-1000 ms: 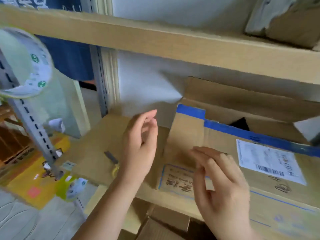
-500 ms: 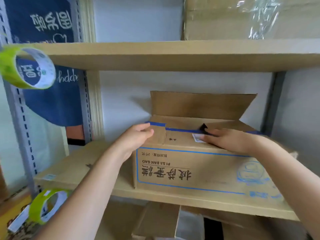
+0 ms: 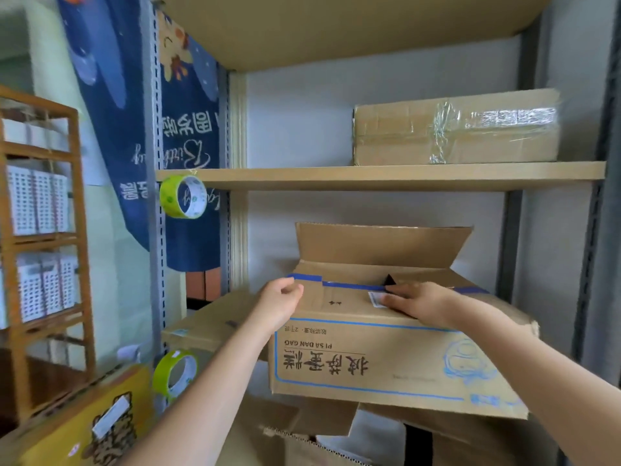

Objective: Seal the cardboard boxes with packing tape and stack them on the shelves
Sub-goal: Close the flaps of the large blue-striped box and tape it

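Shelving unit (image 3: 386, 176): middle board carries an already sealed box (image 3: 457, 127), wrapped in clear tape, sitting well back on the right. Below it, the printed cardboard box (image 3: 379, 361) sits on the lower shelf (image 3: 215, 326), front face hanging out past the shelf edge toward the camera, upside-down blue print, blue tape strip along the top front edge, white label near the middle of the top. Rear flap (image 3: 383, 245) stands upright, small dark gap at the centre seam, so the top isn't closed or taped as far as I can see. Risks: box looks front-heavy on the edge, could tip off if either hand lets go before it's pushed in; the standing flap looks close to the shelf above and could catch or fold when pushed back; shelving it unsealed means pulling it out again. Left hand (image 3: 280, 302) is at the top-left corner, fingers curled over the edge, gripping it. Right hand (image 3: 418, 302) lies flat on the top by the label, fingers extended, pressing down. Two green tape rolls hang on the left upright, upper roll (image 3: 183, 196) and lower roll (image 3: 174, 373), neither touched.
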Available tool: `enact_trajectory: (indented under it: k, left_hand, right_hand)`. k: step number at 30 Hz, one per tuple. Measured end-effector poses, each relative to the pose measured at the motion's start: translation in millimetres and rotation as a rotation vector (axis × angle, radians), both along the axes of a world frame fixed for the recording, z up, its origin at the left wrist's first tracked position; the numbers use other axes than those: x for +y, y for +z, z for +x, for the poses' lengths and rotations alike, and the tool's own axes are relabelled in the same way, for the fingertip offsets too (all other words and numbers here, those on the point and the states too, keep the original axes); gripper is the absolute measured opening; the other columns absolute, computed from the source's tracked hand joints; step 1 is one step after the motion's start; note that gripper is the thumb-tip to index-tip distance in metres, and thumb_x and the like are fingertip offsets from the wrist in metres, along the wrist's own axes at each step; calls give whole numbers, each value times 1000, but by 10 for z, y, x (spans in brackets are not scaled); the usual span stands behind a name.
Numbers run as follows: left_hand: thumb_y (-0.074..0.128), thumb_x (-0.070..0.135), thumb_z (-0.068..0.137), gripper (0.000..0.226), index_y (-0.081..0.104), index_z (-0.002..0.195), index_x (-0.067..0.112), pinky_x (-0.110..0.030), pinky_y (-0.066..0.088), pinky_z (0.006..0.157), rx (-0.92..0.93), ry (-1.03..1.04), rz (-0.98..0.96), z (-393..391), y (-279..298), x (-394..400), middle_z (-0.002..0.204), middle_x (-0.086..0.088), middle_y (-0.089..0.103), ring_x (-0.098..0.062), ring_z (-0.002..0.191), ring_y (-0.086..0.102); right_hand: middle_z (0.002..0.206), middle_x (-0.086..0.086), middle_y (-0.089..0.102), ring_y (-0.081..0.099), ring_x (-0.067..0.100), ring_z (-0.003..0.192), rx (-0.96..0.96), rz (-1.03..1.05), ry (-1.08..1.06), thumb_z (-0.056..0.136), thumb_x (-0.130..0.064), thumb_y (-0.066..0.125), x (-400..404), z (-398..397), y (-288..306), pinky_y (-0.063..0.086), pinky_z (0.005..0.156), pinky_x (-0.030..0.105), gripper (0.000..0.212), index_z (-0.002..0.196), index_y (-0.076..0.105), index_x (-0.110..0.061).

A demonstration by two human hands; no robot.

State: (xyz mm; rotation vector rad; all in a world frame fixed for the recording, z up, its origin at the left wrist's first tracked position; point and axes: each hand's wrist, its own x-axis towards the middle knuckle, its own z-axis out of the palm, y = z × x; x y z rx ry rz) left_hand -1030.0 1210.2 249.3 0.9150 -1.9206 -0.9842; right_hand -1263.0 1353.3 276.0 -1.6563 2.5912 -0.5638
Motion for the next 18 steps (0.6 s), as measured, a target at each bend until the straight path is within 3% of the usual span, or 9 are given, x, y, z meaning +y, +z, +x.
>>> enact_trajectory:
  k: [2,4,6,9,11,14,16,18]
  left_hand:
    - [53,34,102,44,52,142,17,-14,46,87,12,66,-99,33,-66,131,142,-2,51,-8,103,56]
    - [50,40,102,47,53,141,16,-18,37,103,-38,92,-219,53,-144,231,142,-3,45,-12,118,52]
    - [45,46,102,52,48,145,17,-18,28,104,-85,62,-264,94,-204,226,145,1,38,-6,122,44]
    - [45,44,103,50,45,145,17,-25,32,108,20,151,-272,292,-139,11,145,5,41,-12,134,41]
    - [51,31,101,26,56,122,17,-24,43,92,317,436,-418,571,34,-211,125,3,52,-20,120,54]
    - [56,26,94,9,49,100,26,-27,46,75,620,779,-701,1084,552,-617,104,5,48,-16,95,54]
    - [57,31,94,12,48,100,25,-29,43,75,600,855,-731,1322,1004,-1027,105,4,48,-19,96,53]
    - [53,42,96,30,57,102,13,-31,43,74,433,905,-568,1448,1416,-1493,104,-4,56,-25,96,57]
  right_hand:
    - [103,-5,71,64,22,97,225,-147,-29,92,-71,33,2,107,-11,46,73,29,46,98,65,-39]
    - [79,0,69,64,24,77,479,-310,-142,98,-54,34,26,162,-30,50,63,30,43,84,66,-29]
    - [70,0,65,63,25,71,625,-476,-189,97,-42,45,30,202,-44,44,55,30,36,75,66,-23]
    - [54,2,56,59,32,54,647,-703,-122,82,-18,74,-73,391,-29,29,49,26,30,57,57,-14]
    - [53,0,54,57,31,50,584,-853,-18,79,-13,76,-266,689,65,30,47,25,31,57,53,-15]
    - [60,-3,53,54,26,53,615,-1007,143,90,-18,61,-762,1244,392,30,47,25,24,67,58,-18]
    - [63,-2,55,55,26,55,646,-1069,246,92,-21,57,-1175,1581,728,31,49,25,20,73,63,-17]
    - [71,-1,61,57,27,61,637,-1037,318,93,-27,52,-1607,1827,1045,39,52,29,20,82,66,-17]
